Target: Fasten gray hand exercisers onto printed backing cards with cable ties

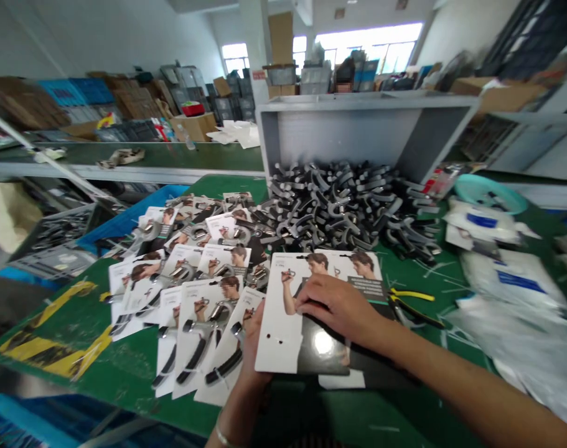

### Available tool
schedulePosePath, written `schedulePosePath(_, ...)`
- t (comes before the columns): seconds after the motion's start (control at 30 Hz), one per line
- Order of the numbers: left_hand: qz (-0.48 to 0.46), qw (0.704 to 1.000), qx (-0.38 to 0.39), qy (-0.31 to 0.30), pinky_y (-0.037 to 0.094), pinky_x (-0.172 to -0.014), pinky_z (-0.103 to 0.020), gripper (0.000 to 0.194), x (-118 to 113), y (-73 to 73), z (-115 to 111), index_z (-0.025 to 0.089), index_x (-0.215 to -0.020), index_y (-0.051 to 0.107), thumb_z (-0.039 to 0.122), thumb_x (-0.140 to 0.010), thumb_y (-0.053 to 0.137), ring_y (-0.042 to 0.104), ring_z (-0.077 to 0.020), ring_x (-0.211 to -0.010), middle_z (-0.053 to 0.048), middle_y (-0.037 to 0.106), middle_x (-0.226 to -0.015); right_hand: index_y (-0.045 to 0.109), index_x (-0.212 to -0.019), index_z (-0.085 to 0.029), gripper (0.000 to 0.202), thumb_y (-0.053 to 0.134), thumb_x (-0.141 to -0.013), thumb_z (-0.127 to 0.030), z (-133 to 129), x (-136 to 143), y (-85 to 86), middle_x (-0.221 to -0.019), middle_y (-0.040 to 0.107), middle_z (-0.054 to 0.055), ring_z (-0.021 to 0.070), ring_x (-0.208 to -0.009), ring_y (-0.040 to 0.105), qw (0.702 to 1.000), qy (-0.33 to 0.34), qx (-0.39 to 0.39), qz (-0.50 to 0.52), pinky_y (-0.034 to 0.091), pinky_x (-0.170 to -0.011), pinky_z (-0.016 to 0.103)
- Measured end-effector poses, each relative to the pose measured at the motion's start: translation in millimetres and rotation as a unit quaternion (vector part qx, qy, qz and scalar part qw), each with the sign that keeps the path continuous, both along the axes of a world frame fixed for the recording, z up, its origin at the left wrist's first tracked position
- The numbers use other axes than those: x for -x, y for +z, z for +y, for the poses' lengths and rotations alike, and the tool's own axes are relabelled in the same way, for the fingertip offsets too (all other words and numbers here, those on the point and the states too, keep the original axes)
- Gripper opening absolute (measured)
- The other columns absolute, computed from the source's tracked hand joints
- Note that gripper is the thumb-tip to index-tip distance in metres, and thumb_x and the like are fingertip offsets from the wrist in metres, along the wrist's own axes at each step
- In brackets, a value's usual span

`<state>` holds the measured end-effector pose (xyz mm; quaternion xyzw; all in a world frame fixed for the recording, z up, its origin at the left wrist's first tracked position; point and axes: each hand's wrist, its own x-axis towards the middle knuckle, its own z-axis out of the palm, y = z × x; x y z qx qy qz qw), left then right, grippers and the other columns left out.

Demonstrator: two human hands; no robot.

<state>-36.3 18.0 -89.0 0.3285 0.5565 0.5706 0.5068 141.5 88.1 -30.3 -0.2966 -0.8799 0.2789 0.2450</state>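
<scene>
A printed backing card [279,348] with two small punched holes stands before me. My left hand [253,345] grips it by the left edge, its fingers partly hidden behind. Across the card's front lies my right hand [343,308], thumb and fingertips pinched together; whatever sits between them is too small to make out. More printed cards [365,280] show behind and to the right, under my right forearm. To the left lie several cards with grey-and-black hand grips [192,361] tied on. Loose hand grips [334,205] are heaped beyond my hands.
A grey crate [348,124] lies on its side behind the heap. Yellow-handled pliers [414,298] rest right of the cards. Plastic bags [516,292] and a turquoise basin [491,193] occupy the right side of the green table [129,379]. A blue bin [129,218] stands beyond its left edge.
</scene>
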Motion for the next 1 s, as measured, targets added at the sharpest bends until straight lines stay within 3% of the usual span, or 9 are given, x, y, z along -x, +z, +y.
schedulePosePath(0.1, -0.065, 0.998, 0.008, -0.022, 0.058, -0.07, -0.036, 0.062, 6.6, 17.0, -13.5, 0.011, -0.105, 0.073, 0.06, -0.093, 0.038, 0.071, -0.0247, -0.078, -0.014, 0.075, -0.095, 0.067, -0.09, -0.019, 0.011, 0.063, -0.094, -0.028, 1.7, -3.6, 3.9, -0.085, 0.066, 0.0, 0.0132, -0.077, 0.06, 0.984, -0.051, 0.121, 0.121, 0.048, -0.073, 0.026)
schedulePosePath(0.2, -0.119, 0.991, 0.058, -0.03, 0.057, -0.072, -0.035, 0.055, 11.7, 32.5, -27.0, 0.018, -0.12, 0.067, 0.05, -0.077, 0.073, 0.072, -0.0254, -0.081, -0.012, 0.075, -0.104, 0.064, -0.092, -0.019, 0.017, 0.06, -0.095, -0.035, -2.4, -12.6, 8.4, -0.079, 0.063, -0.002, 0.0095, -0.061, 0.053, 0.938, -0.117, 0.21, 0.251, 0.046, -0.058, 0.022)
schedulePosePath(0.27, -0.115, 0.988, 0.092, -0.056, 0.056, -0.061, -0.03, 0.058, 12.1, 40.0, -30.2, 0.018, -0.12, 0.066, 0.039, -0.069, 0.083, 0.068, -0.0195, -0.068, -0.01, 0.075, -0.101, 0.063, -0.101, -0.02, 0.021, 0.057, -0.096, -0.039, -4.5, -29.5, 6.9, -0.084, 0.065, 0.0, 0.0099, -0.062, 0.055, 0.92, -0.169, 0.196, 0.293, 0.047, -0.058, 0.023)
schedulePosePath(0.4, -0.086, 0.985, 0.086, -0.121, 0.047, -0.04, -0.025, 0.055, 10.3, 44.1, -17.1, 0.016, -0.121, 0.063, 0.039, -0.073, 0.08, 0.058, -0.0132, -0.05, -0.005, 0.071, -0.086, 0.06, -0.121, -0.024, 0.033, 0.051, -0.098, -0.046, 8.0, -109.9, -17.6, -0.093, 0.068, 0.002, 0.0126, -0.07, 0.061, 0.893, -0.418, 0.116, 0.119, 0.052, -0.066, 0.026)
schedulePosePath(0.57, -0.02, 0.98, 0.075, -0.182, 0.041, -0.038, -0.021, 0.053, 2.6, 32.1, 15.1, 0.016, -0.126, 0.059, 0.041, -0.081, 0.072, 0.052, -0.0106, -0.044, 0.001, 0.064, -0.067, 0.064, -0.107, -0.014, 0.023, 0.057, -0.098, -0.033, 42.9, -239.5, -63.0, -0.091, 0.067, 0.005, 0.0141, -0.07, 0.063, 0.814, -0.548, 0.192, -0.038, 0.055, -0.066, 0.03)
schedulePosePath(0.67, -0.018, 0.98, 0.073, -0.186, 0.039, -0.039, -0.02, 0.056, -6.7, 25.1, 25.0, 0.016, -0.127, 0.058, 0.043, -0.081, 0.073, 0.049, -0.0092, -0.041, 0.003, 0.063, -0.064, 0.062, -0.116, -0.015, 0.028, 0.06, -0.097, -0.035, 66.4, -274.8, -84.6, -0.109, 0.066, 0.007, 0.0176, -0.088, 0.066, 0.773, -0.575, 0.246, -0.105, 0.058, -0.076, 0.036)
schedulePosePath(0.8, 0.002, 0.984, 0.083, -0.16, 0.043, -0.045, -0.021, 0.058, -12.1, 27.5, 17.0, 0.017, -0.128, 0.059, 0.048, -0.08, 0.071, 0.053, -0.0118, -0.047, 0.003, 0.062, -0.061, 0.059, -0.124, -0.015, 0.035, 0.062, -0.095, -0.035, 101.5, -278.0, -103.8, -0.124, 0.062, 0.01, 0.0228, -0.104, 0.064, 0.762, -0.569, 0.272, -0.148, 0.056, -0.087, 0.043)
schedulePosePath(0.9, 0.048, 0.987, 0.078, -0.128, 0.052, -0.061, -0.026, 0.054, -5.3, 34.4, 2.8, 0.019, -0.123, 0.063, 0.052, -0.081, 0.07, 0.061, -0.0146, -0.057, 0.001, 0.066, -0.067, 0.059, -0.125, -0.016, 0.035, 0.062, -0.096, -0.034, 115.3, -279.3, -105.4, -0.124, 0.062, 0.01, 0.0228, -0.104, 0.064, 0.768, -0.556, 0.282, -0.149, 0.056, -0.087, 0.043)
schedulePosePath(1.0, 0.083, 0.987, 0.093, -0.103, 0.054, -0.071, -0.028, 0.054, 7.5, 37.3, -7.6, 0.019, -0.118, 0.067, 0.053, -0.077, 0.073, 0.065, -0.0168, -0.069, -0.003, 0.072, -0.08, 0.061, -0.12, -0.015, 0.031, 0.062, -0.096, -0.034, 103.9, -289.5, -95.3, -0.117, 0.064, 0.008, 0.0202, -0.096, 0.066, 0.784, -0.543, 0.278, -0.116, 0.057, -0.081, 0.039)
